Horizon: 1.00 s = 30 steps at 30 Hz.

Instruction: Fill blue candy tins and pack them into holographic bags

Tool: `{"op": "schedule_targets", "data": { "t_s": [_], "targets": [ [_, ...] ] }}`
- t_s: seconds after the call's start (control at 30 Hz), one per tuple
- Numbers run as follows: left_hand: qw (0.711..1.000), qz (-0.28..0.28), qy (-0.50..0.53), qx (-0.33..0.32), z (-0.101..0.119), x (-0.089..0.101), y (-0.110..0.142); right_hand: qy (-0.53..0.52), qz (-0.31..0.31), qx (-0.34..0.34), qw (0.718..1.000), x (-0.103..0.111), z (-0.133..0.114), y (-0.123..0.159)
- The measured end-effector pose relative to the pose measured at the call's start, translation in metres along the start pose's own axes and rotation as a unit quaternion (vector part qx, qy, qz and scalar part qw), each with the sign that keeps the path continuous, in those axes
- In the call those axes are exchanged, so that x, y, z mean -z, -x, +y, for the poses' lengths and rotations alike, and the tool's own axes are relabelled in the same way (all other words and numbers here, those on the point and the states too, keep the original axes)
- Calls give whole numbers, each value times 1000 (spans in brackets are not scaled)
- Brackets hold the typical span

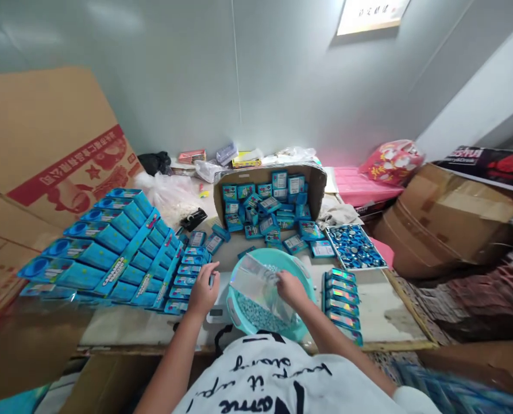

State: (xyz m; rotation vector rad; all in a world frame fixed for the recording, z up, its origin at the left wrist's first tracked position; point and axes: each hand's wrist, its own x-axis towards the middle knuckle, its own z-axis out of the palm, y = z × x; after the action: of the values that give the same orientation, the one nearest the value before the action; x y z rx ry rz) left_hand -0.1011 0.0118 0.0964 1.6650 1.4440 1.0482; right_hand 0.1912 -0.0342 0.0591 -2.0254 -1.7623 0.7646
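A turquoise basin [307,276] filled with small pale-blue pieces [256,313] stands in front of me. My right hand [291,289] is over its right side, fingers closed on a clear plastic bag [254,280] that spreads across the basin. Some of the pieces show through the plastic; I cannot tell whether they are inside it. Left of the basin, my left hand [204,289] is raised with its fingers apart and nothing in them. It is nearest to a row of small blue boxes [187,280].
Blue packs are stacked in a slope [118,253] at left. An open carton [269,171] of blue boxes stands behind the basin. At right are a tray of blue round pieces [355,247] and another row of boxes [341,305]. A small scale [215,315] lies beside the basin.
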Motion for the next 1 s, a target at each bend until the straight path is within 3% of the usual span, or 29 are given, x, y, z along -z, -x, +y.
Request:
{"op": "schedule_targets", "data": {
  "t_s": [0.1, 0.2, 0.3, 0.47, 0.53, 0.63, 0.77, 0.83, 0.93, 1.0],
  "targets": [
    [993, 57, 50, 91, 1, -16, 22, -49, -15, 94, 994, 19, -14, 25],
    [982, 70, 104, 143, 14, -37, 48, -174, 41, 169, 969, 46, -27, 50],
    [965, -13, 215, 147, 45, -62, 59, -240, 71, 224, 942, 71, -39, 63],
    [923, -143, 333, 130, 110, -86, 46, -119, 74, 295, 945, 84, -74, 63],
    [887, -147, 401, 175, 127, -80, 34, -73, 63, 301, 949, 84, -94, 64],
    [840, -78, 475, 250, 137, -55, 12, -88, 52, 290, 952, 81, -120, 66],
    [818, 7, 514, 256, 143, -16, -12, -229, 154, 169, 946, 81, -129, 66],
    [828, -2, 512, 228, 149, -2, -18, -299, 126, 135, 936, 85, -128, 68],
    [876, -30, 462, 134, 156, 16, -27, -368, 52, 158, 915, 100, -129, 76],
    [915, 35, 400, 45, 156, 29, -33, -342, 73, 170, 921, 112, -132, 85]
  ]
}}
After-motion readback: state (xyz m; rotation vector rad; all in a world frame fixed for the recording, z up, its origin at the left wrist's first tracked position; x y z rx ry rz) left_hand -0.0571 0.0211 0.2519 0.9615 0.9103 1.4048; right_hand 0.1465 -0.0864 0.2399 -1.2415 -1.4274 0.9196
